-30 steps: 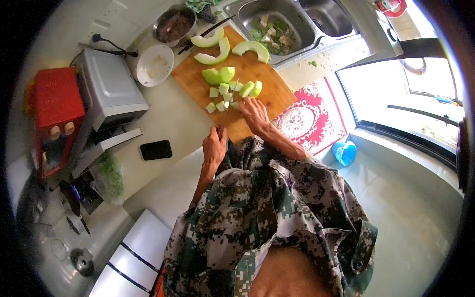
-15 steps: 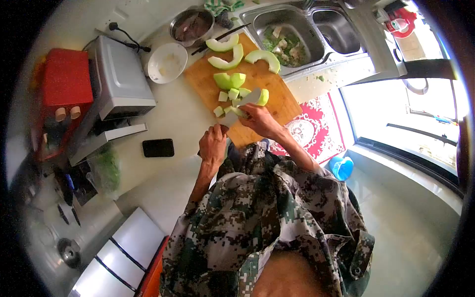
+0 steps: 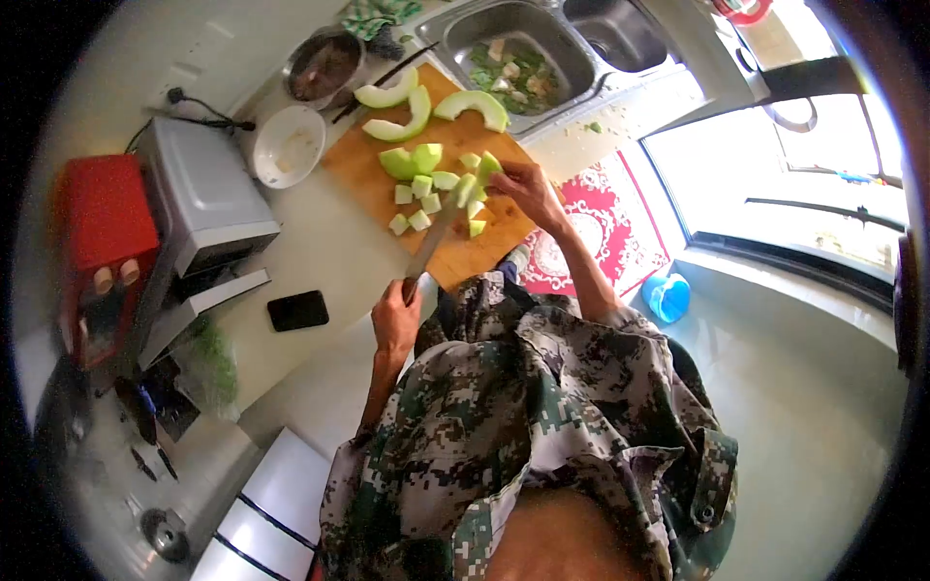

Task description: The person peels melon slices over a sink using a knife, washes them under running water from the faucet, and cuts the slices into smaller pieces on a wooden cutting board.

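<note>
My left hand [image 3: 396,318] is closed around the handle of a kitchen knife [image 3: 432,240], whose blade slants up and right over the wooden cutting board [image 3: 475,250]. At the board's right side, my right hand [image 3: 529,196] pinches a piece of pale green melon [image 3: 488,168] close to the blade's tip. Several small melon cubes [image 3: 430,203] lie on the board left of the blade, below a larger melon chunk [image 3: 397,163]. Curved melon slices [image 3: 472,105] rest along the board's far edge.
Beyond the board is a double sink [image 3: 581,82] with greens in its left basin. A white bowl [image 3: 289,145], metal pot [image 3: 325,70] and dark chopsticks [image 3: 383,82] sit nearby. A phone [image 3: 298,311] and grey appliance [image 3: 208,184] are left. A blue bucket [image 3: 666,297] stands right.
My right hand has moved up and right and now holds the melon piece apart from the cubes. My left hand with the knife is lower and left, and the view has shifted slightly.
</note>
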